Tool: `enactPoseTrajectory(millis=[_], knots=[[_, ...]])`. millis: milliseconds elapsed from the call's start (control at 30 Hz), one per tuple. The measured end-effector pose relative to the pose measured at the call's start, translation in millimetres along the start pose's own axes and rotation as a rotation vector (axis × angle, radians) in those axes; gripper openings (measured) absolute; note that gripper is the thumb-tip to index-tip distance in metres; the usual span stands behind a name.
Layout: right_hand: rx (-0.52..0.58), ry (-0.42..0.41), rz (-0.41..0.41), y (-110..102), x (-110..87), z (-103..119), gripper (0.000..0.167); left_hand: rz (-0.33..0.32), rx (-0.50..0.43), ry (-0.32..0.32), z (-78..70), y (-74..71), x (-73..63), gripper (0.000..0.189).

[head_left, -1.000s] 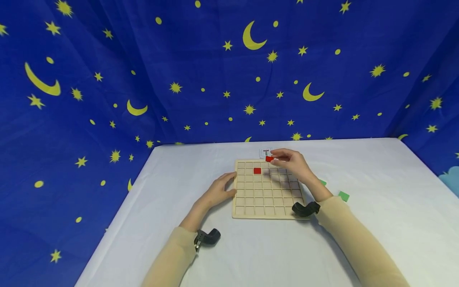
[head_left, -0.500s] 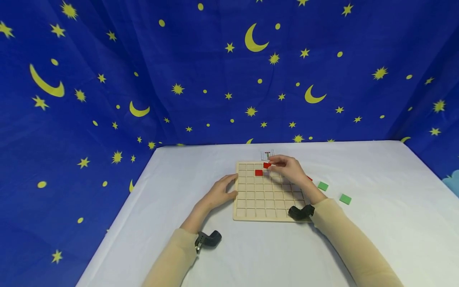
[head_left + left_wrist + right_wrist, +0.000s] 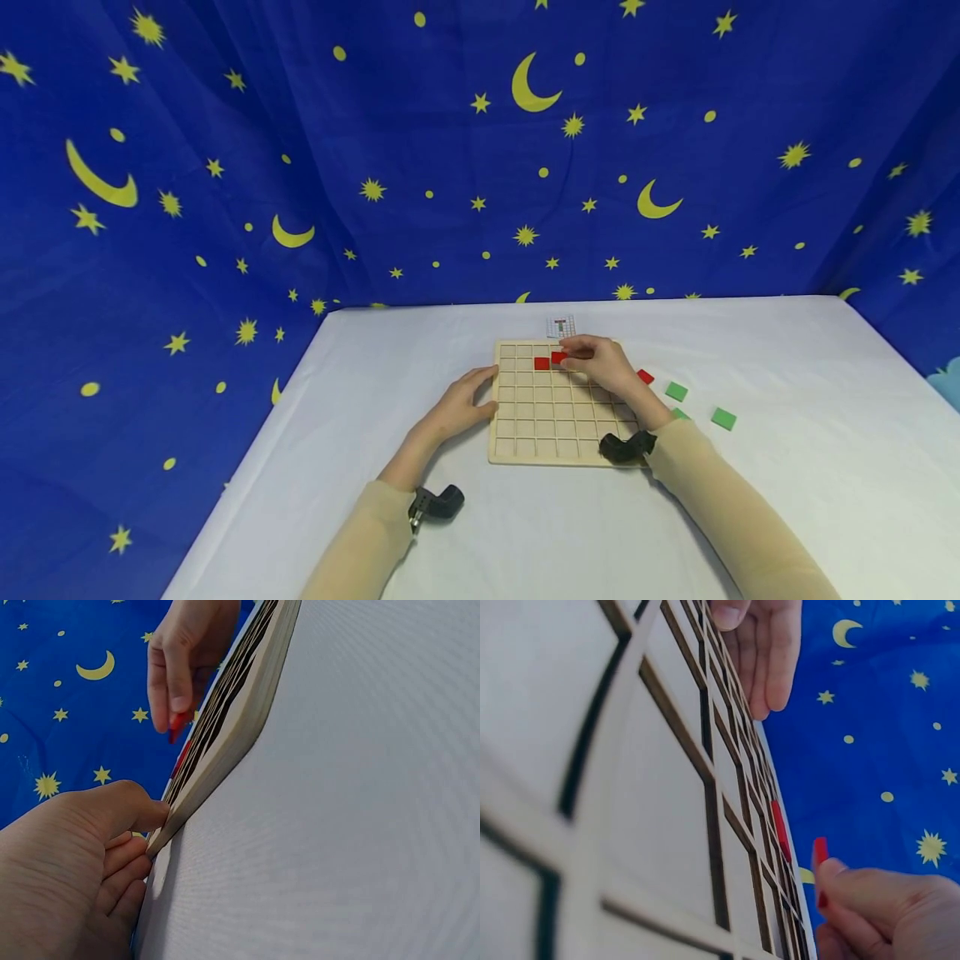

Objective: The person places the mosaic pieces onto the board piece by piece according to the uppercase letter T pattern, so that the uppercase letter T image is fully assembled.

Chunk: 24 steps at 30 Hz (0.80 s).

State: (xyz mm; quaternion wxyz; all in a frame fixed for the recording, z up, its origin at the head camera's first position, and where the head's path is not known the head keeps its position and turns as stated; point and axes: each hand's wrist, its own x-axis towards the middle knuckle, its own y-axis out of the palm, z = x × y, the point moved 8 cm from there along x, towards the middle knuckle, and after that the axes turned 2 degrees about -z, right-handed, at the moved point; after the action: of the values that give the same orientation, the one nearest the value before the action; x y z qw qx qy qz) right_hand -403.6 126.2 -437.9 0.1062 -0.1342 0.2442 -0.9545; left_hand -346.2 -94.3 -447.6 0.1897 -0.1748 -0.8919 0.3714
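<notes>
A square wooden grid board (image 3: 525, 425) lies on the white table. One red square tile (image 3: 542, 363) sits in a cell near its far side. My right hand (image 3: 606, 363) pinches another red tile (image 3: 821, 870) between thumb and fingers, just right of the first tile in the head view. In the right wrist view this tile is held on edge, close over the board. My left hand (image 3: 453, 402) rests at the board's left edge, thumb and fingers spread along it. Up close in the left wrist view, the left thumb (image 3: 142, 814) touches the edge.
Right of the board lie another red tile (image 3: 646, 377) and several green tiles (image 3: 723, 418), one partly hidden by the right forearm. A small printed grid card (image 3: 561, 325) lies behind the board. A blue star-patterned curtain (image 3: 450, 150) surrounds the table.
My right hand has brought its red tile from beyond the board's far edge toward me, down beside the first red tile. The left hand has stayed at the board's edge.
</notes>
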Motion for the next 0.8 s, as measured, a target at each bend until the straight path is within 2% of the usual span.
enactPoseTrajectory(millis=[100, 467, 800], knots=[[-0.051, -0.012, -0.008, 1.0, -0.3, -4.8, 0.035, 0.004, -0.008, -0.005, -0.3, 0.1, -0.7, 0.063], [-0.123, -0.054, -0.003, 3.6, -1.6, -6.2, 0.035, 0.002, -0.013, 0.005, -1.6, 0.6, -1.5, 0.063], [-0.133, -0.092, 0.007, 5.7, -1.1, -1.2, 0.035, -0.001, -0.011, -0.011, -1.5, -0.2, -1.6, 0.063]])
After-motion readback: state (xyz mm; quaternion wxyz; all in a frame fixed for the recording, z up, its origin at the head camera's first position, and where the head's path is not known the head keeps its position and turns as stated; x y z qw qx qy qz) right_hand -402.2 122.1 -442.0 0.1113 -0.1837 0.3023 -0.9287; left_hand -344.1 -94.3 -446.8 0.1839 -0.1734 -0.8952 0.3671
